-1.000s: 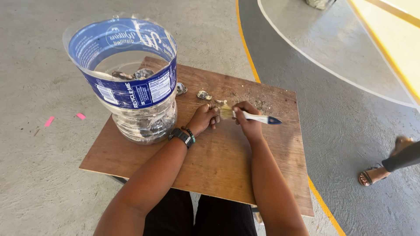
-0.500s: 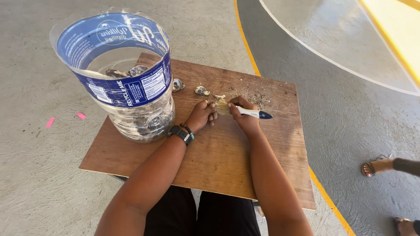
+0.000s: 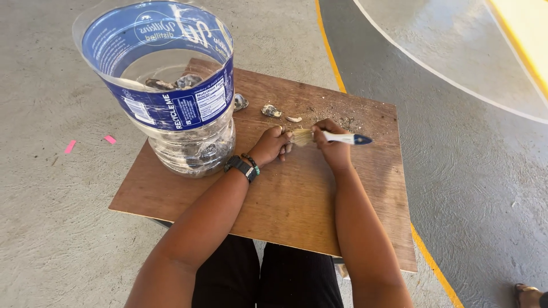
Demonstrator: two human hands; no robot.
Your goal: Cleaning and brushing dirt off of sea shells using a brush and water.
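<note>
Brush (image 3: 328, 137): small paintbrush w/ pale bristles, white handle, dark blue tip, lying crosswise over the far-middle of the plywood board (image 3: 319, 211) that rests on the person's lap. Right hand (image 3: 333, 147) has a clenched grip on the ferrule/handle near the bristles. Left hand (image 3: 273, 145) is curled just beside the bristle end, fingers closed on sth small; can't tell what it is, mostly hidden.

Handling, as a judgement: brush looks light, handle stiff, bristles soft and bendy. Best hold is low on the handle near the ferrule for control, as gripped now; the blue end would give less pressure. Small piece under the left hand likely light, maybe brittle, so pinch it by the edges.

Nearby: shell-like bits (image 3: 271, 110) and grit at the board's far edge; a big cut-open clear plastic bottle (image 3: 171, 102) w/ blue label stands on the board's left side, a few more shells inside. Black wristband (image 3: 241, 166) on left wrist.
</note>
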